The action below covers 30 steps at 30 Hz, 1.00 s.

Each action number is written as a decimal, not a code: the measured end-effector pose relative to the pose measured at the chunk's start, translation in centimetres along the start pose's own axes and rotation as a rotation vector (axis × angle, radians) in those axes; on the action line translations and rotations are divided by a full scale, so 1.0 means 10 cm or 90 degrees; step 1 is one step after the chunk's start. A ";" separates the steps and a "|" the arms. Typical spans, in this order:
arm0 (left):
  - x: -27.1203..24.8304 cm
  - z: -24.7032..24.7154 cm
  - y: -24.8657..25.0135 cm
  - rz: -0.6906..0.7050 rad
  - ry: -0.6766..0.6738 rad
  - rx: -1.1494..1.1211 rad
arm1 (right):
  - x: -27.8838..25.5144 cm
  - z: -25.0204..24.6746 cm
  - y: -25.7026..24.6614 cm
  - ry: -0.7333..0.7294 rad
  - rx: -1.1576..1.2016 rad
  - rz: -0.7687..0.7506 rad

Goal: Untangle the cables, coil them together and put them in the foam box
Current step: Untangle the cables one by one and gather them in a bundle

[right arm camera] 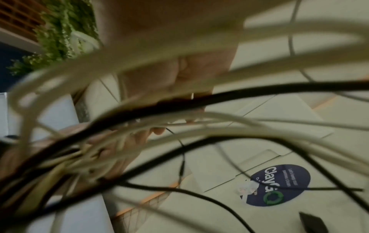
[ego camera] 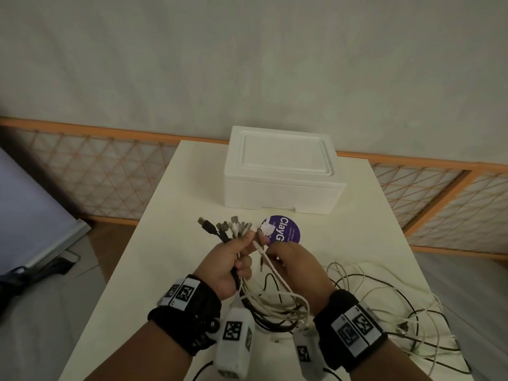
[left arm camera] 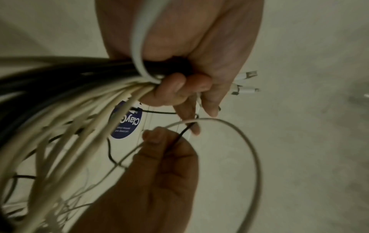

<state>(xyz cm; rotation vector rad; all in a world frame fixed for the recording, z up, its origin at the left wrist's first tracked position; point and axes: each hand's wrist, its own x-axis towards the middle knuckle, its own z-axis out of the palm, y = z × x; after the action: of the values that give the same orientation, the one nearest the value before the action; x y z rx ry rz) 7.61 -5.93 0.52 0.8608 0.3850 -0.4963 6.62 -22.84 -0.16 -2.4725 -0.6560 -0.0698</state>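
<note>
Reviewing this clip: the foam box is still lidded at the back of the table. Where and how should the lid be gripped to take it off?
Probably the lid by its two short edges, coming from above, fingers just over the seam with the foam box. The lid lies flat and slightly overhangs the base; both hands are full of cables.

Two hands are in view: the left hand (ego camera: 229,266) at about 7 o'clock from the table's middle and the right hand (ego camera: 295,266) at about 5 o'clock. Each wrist carries one black band, two in all: the left band (ego camera: 187,312) and the right band (ego camera: 350,325).

One foam box (ego camera: 283,174) stands at 12 o'clock on the single table (ego camera: 371,229). One round purple sticker (ego camera: 286,229) lies just below the box.

The cables (ego camera: 275,301) come in two colours, black and white, but they overlap too much to count exactly. About eight plug ends (ego camera: 228,226) fan out above the left hand.
</note>
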 end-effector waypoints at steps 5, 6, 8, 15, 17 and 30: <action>0.05 -0.14 0.20 0.121 0.103 -0.121 | -0.06 0.00 0.15 -0.097 -0.045 0.083; 0.05 -0.18 0.24 0.148 0.117 -0.142 | -0.08 -0.03 0.21 -0.119 -0.073 0.129; 0.04 -0.27 0.29 0.208 0.132 -0.178 | -0.14 -0.07 0.38 -0.151 -0.129 0.230; 0.01 -0.47 0.31 0.320 0.174 -0.246 | -0.34 -0.44 1.04 -0.052 -0.209 0.512; 0.02 -0.53 0.30 0.323 0.195 -0.266 | -0.42 -0.56 1.21 -0.003 -0.211 0.552; -0.06 -0.09 0.24 0.342 0.141 -0.118 | 0.00 -0.67 0.18 0.087 0.035 0.122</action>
<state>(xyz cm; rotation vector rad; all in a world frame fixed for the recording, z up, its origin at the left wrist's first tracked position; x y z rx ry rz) 8.36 -3.79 1.77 0.8005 0.3770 0.1312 8.06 -27.75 4.50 -2.4398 -0.3562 -0.1435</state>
